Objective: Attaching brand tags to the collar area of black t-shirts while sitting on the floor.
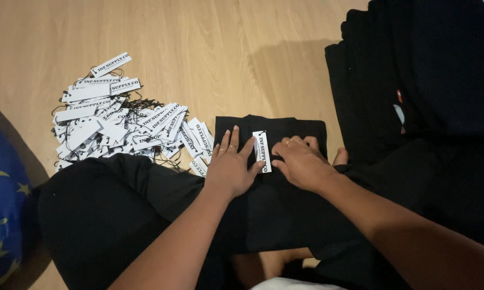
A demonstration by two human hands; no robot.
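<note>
Tag [262, 151]: white card strip with black print, lying upright on the garment [290, 131], between the two hands, near the scene's centre.

Garment: black, folded flat, resting on the floor [209, 48] and partly over the person's lap. Its far edge is straight; the near part is lost against the black trousers [107, 209].

Left hand [230, 164]: palm down on the garment, just left of the tag. Fingers [234, 140] are spread and flat, and the thumb tip touches the tag's near left edge. It grips nothing.

Right hand [302, 161]: knuckles up, just right of the tag. Fingers are curled and pressed together against the cloth at the tag's right edge. Whether they pinch a string or the cloth cannot be told.

Tag pile [123, 123]: many like tags with black strings, heaped loosely on the floor to the left, reaching up to the garment's left edge.

Black stack [414, 80]: more dark cloth, right and far.

Blue cloth [2, 204]: star pattern, at the near left edge.

Risks, as a judgement: the tag lies loose and could slide or skew if either hand shifts the cloth. Pressing may crease the fold. The strings in the pile look tangled, so lifting one tag could drag others along.
</note>
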